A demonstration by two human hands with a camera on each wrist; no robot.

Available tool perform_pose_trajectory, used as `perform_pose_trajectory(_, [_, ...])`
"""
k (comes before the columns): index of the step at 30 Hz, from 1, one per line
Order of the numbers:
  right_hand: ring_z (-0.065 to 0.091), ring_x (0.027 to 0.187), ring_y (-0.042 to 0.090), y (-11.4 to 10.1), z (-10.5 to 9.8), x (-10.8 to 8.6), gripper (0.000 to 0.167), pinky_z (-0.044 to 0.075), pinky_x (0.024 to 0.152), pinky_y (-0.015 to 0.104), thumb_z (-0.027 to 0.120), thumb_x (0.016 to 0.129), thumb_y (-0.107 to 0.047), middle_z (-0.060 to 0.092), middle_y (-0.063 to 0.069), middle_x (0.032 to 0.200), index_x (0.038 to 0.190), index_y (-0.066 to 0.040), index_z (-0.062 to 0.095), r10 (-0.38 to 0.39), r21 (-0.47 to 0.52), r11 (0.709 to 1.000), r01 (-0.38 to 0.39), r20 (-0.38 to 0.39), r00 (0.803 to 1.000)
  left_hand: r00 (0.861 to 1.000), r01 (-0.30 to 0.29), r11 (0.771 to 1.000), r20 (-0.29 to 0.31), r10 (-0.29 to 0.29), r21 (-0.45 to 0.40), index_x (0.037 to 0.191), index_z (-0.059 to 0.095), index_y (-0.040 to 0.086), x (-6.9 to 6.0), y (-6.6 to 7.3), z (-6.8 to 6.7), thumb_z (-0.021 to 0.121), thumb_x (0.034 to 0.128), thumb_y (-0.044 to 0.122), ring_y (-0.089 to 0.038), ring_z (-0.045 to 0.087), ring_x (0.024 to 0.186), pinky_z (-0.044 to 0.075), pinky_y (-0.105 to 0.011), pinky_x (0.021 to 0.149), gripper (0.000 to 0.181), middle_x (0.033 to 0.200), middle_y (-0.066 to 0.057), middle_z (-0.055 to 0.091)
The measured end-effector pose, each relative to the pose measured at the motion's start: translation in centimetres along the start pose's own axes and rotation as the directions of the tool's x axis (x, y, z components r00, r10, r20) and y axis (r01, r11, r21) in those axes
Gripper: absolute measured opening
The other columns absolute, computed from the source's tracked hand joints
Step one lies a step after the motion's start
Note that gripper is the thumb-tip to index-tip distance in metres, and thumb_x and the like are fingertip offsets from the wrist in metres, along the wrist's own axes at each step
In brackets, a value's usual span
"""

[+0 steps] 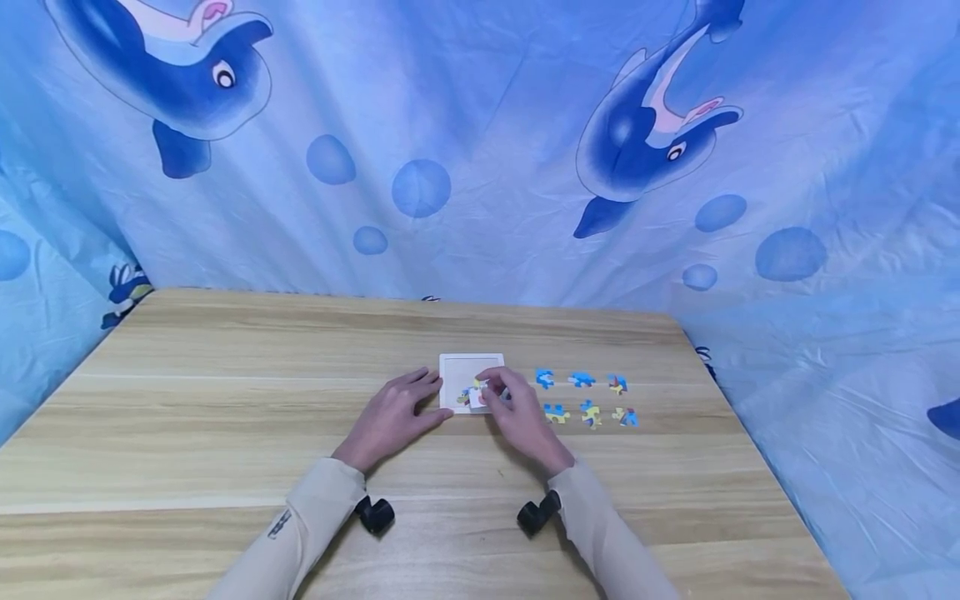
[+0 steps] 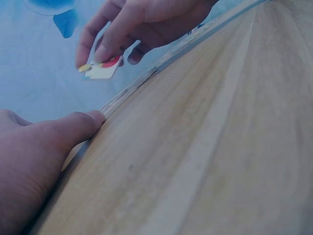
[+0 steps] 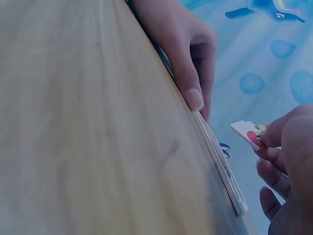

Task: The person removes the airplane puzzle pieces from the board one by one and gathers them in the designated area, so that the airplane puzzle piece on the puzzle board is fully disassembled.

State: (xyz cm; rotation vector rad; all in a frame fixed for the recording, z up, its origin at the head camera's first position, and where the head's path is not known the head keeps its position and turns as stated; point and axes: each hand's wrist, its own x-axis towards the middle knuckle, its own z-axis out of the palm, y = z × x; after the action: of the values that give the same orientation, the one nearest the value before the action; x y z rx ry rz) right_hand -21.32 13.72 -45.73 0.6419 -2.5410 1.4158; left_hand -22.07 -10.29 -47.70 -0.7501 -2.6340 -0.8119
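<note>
Your left hand [image 1: 395,412] lies with its fingers loosely extended along the left side of the white tray [image 1: 459,372], thumb on the near corner, presumably to keep that light frame from sliding. Your right hand [image 1: 525,417] pinches a puzzle piece [image 3: 246,131] between thumb and fingertips, tilted and raised above the near part of the tray; gripping one end likely leaves its other edges free for lining up. Another piece [image 1: 463,398] lies low in the tray, just left of the held one, perhaps serving as a neighbour to match. On the desk [image 1: 225,433], six loose pieces [image 1: 591,414] sit in two spaced rows right of the tray, probably so you can tell and pick each easily.
</note>
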Motion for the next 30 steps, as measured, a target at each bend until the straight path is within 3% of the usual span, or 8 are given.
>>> perform_pose_trajectory(10, [0.056, 0.085, 0.016, 0.6, -1.9, -1.8, 0.023, 0.049, 0.072, 0.026, 0.062, 0.100, 0.001, 0.060, -0.001, 0.094, 0.121, -0.006, 0.068, 0.014, 0.034, 0.999, -0.012, -0.058, 0.998, 0.999, 0.023, 1.000, 0.023, -0.023, 0.009, 0.136, 0.068, 0.001, 0.0, 0.0, 0.0, 0.074, 0.0944, 0.048, -0.035, 0.052, 0.138, 0.044, -0.054, 0.111, 0.063, 0.141, -0.015, 0.062])
perform_pose_trajectory(19, [0.057, 0.083, 0.018, 1.6, -3.6, -3.8, 0.021, 0.050, 0.070, 0.026, 0.063, 0.100, -0.003, 0.061, -0.001, 0.095, 0.120, -0.009, 0.068, 0.077, 0.016, 0.997, -0.076, -0.082, 0.994, 0.999, 0.029, 1.000, 0.029, -0.029, -0.009, 0.136, 0.067, 0.000, -0.1, 0.1, -0.1, 0.076, 0.0941, 0.046, -0.035, 0.051, 0.139, 0.043, -0.054, 0.112, 0.063, 0.141, -0.015, 0.062])
perform_pose_trajectory(30, [0.058, 0.085, 0.019, 2.5, -5.4, -6.1, 0.021, 0.050, 0.073, 0.025, 0.066, 0.098, -0.001, 0.063, 0.005, 0.095, 0.118, -0.005, 0.069, 0.070, 0.039, 0.997, -0.066, -0.133, 0.989, 0.999, 0.027, 1.000, 0.030, -0.027, -0.015, 0.136, 0.068, 0.001, -0.1, 0.1, -0.1, 0.076, 0.0943, 0.046, -0.035, 0.050, 0.140, 0.042, -0.054, 0.112, 0.062, 0.141, -0.014, 0.062])
